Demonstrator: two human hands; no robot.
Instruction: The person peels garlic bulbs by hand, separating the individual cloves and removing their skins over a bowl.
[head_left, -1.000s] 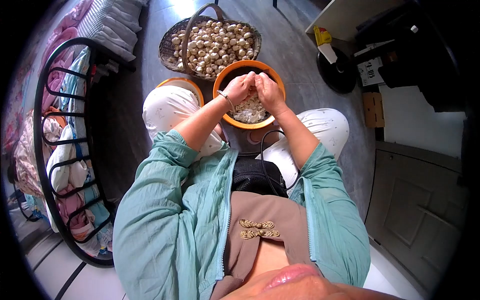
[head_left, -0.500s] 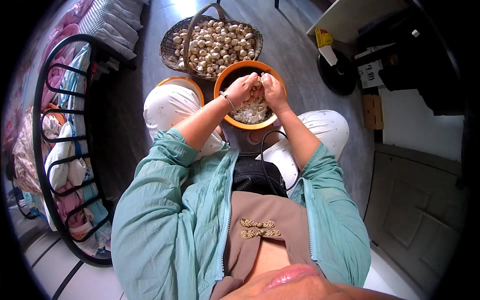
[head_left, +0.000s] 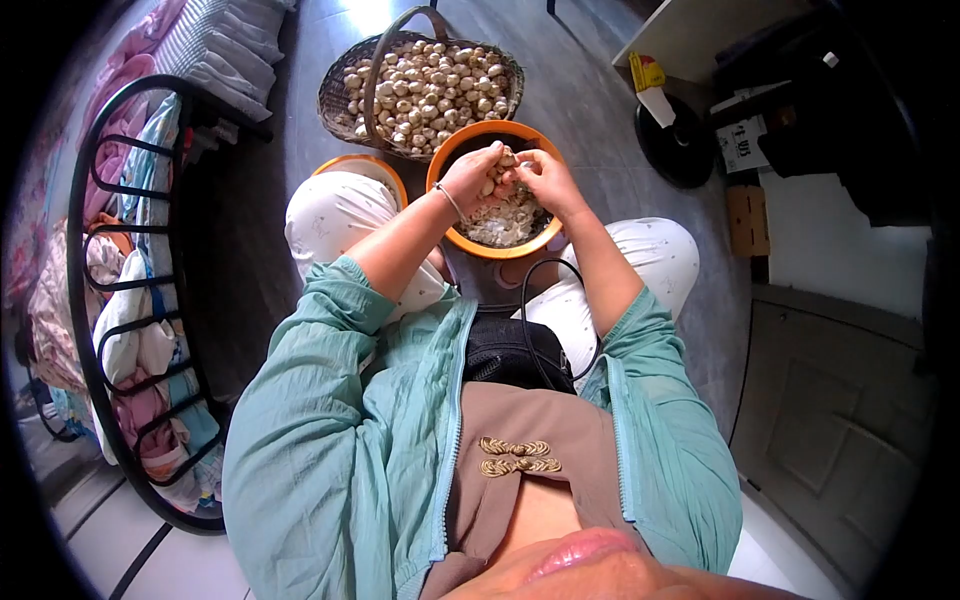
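Above the orange bowl (head_left: 470, 241), my left hand (head_left: 472, 180) is closed around garlic (head_left: 505, 160), some of it showing between the fingers. The fingertips of my right hand (head_left: 548, 184) pinch at the same garlic from the other side. Pale papery garlic skins (head_left: 497, 226) lie heaped inside the bowl below both hands. Just beyond the bowl stands a wicker basket (head_left: 333, 112) with an arched handle, filled with whole garlic bulbs (head_left: 430, 90).
A second orange-rimmed bowl (head_left: 402, 183) sits partly behind my left knee. On the left is a black metal bed frame (head_left: 76, 250) with bedding and clothes. To the right are a round black base (head_left: 672, 160), a cardboard box (head_left: 747, 220) and a grey panelled door (head_left: 835, 390).
My hands have drawn slightly apart, and the right fingers have shifted so that more of the garlic shows between them. The basket and bowls stay in place.
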